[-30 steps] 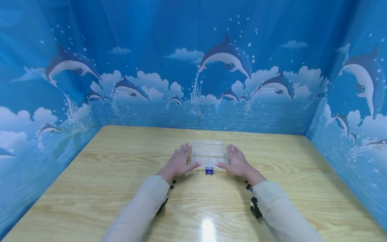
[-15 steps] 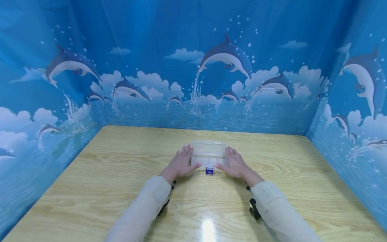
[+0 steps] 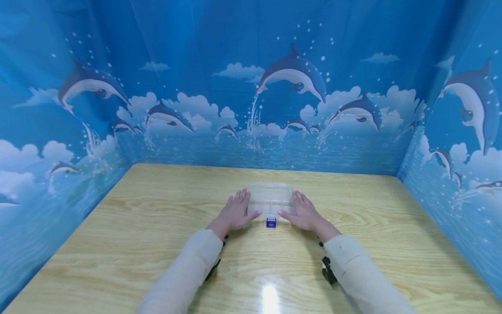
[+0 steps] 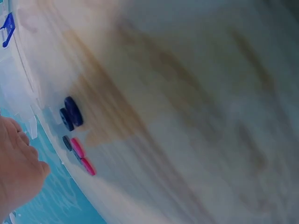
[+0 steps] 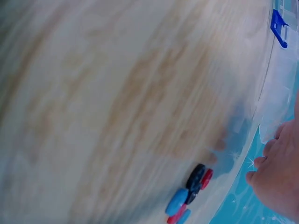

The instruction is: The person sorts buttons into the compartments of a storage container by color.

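Note:
A clear plastic box [image 3: 270, 192] with a blue latch [image 3: 271, 222] at its near side lies at the middle back of the table, its lid spread open behind. My left hand [image 3: 234, 213] rests along its left side, fingers straight and thumb reaching toward the latch. Mirroring it, my right hand [image 3: 307, 214] lies along the right side with straight fingers. Dark blue round pieces like buttons [image 4: 74, 111] and pink ones [image 4: 77, 147] show near the box in the left wrist view. The right wrist view has a black piece [image 5: 195, 176], a blue one [image 5: 176, 201] and red ones [image 5: 207, 178].
The wooden table [image 3: 164, 192] ends at a blue curtain [image 3: 204, 109] printed with dolphins, which encloses the back and both sides. Black wrist gear [image 3: 328, 270] shows at the right sleeve. Small pieces lie close to both forearms.
Both hands have shifted slightly inward against the box's sides between the first and second frames. Since then they have stayed almost still.

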{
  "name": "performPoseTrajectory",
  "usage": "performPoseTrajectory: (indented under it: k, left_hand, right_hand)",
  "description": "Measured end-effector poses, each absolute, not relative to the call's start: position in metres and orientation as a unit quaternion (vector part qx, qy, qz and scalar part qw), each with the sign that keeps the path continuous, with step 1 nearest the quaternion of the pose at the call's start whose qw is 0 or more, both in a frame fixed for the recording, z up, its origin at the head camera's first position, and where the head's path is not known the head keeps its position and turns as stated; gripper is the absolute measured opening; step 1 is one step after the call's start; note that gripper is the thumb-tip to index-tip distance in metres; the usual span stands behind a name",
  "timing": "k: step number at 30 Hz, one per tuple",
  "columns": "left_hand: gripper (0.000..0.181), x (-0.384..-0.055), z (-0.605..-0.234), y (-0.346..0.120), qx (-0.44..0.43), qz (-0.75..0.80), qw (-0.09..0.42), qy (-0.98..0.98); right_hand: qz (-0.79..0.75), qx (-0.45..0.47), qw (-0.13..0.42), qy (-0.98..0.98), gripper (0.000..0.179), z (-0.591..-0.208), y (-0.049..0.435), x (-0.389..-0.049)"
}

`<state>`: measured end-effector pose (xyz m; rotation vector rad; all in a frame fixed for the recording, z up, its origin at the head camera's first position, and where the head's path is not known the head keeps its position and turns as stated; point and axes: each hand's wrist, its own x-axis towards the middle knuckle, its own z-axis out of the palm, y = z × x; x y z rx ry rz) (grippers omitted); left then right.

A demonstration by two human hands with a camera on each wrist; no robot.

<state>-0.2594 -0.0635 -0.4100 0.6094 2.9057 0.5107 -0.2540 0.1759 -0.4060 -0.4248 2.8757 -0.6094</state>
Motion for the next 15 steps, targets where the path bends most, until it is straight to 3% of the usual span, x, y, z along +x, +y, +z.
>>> performPoseTrajectory:
  k: [15]
  left_hand:
    - [0.084, -0.2599, -0.4116, -0.0618, 0.198, 0.151, 0.071, 0.966]
  right_hand:
    - [-0.183, -0.156, 0.077, 0.968, 0.092, -0.4083, 0.1755, -0.2518]
